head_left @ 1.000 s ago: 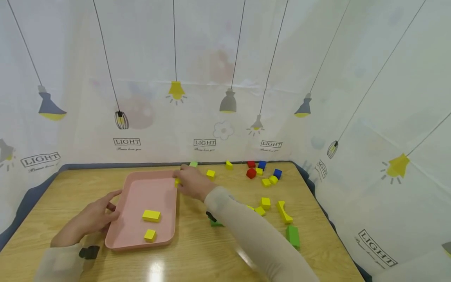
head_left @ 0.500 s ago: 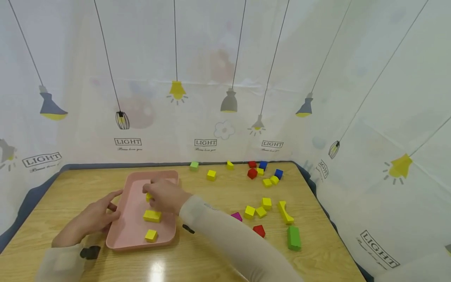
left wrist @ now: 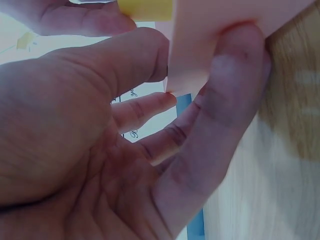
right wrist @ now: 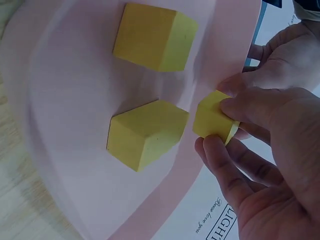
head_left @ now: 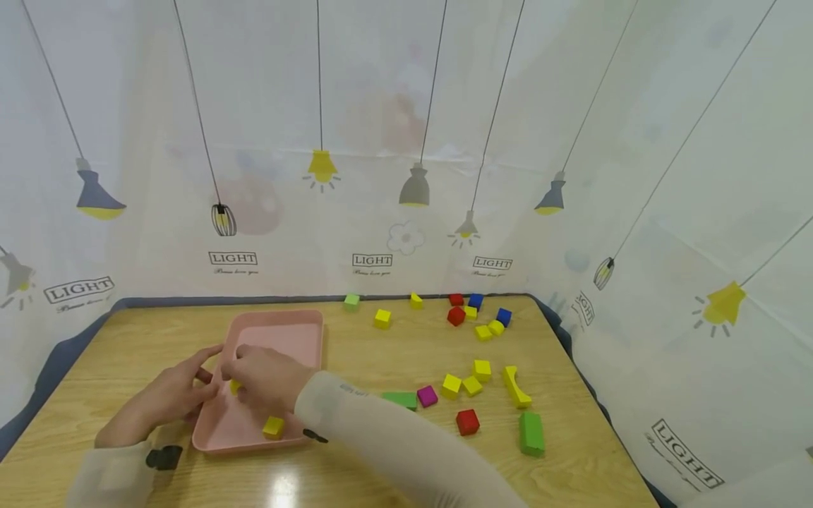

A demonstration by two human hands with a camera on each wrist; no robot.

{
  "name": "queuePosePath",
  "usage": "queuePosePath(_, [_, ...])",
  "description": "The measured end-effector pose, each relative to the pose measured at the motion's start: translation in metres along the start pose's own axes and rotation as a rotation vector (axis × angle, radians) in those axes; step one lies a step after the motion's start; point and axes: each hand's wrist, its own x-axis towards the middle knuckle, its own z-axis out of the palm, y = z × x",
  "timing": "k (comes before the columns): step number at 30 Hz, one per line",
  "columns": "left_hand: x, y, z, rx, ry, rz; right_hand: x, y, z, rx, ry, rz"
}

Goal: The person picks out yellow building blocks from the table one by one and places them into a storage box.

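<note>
My right hand is over the left part of the pink tray. Between its thumb and fingers it pinches a small yellow block, held above the tray near its left rim. Two other yellow blocks lie on the tray floor in the right wrist view: a cube-like block and a longer block. In the head view the right hand hides the longer one. My left hand grips the tray's left side, its thumb and fingers against the rim and outer wall.
Right of the tray, several yellow blocks lie with a magenta block, a red block, green blocks and a yellow arch. More red, blue and yellow blocks are near the table's back edge.
My right hand has carried the yellow block leftward from the tray's right rim, across the tray toward its left side. The left hand stays on the tray's side.
</note>
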Motion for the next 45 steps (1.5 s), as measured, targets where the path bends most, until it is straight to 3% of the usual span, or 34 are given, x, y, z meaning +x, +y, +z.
queuePosePath(6, [-0.001,0.0,0.001,0.024,0.009,0.021,-0.001,0.002,0.002,0.01,-0.001,0.022])
queuePosePath(14, [0.0,0.002,0.001,0.021,0.011,-0.009,-0.006,0.025,-0.004,-0.052,0.1,-0.017])
queuePosePath(24, [0.002,0.004,0.004,0.024,0.017,-0.044,-0.017,0.079,-0.009,-0.094,0.208,0.049])
queuePosePath(32, [0.004,0.001,0.003,0.004,0.02,-0.049,-0.035,0.131,-0.01,-0.063,0.272,0.13])
queuePosePath(45, [-0.001,0.007,0.006,0.021,0.035,-0.04,-0.057,0.201,0.001,0.021,0.27,0.3])
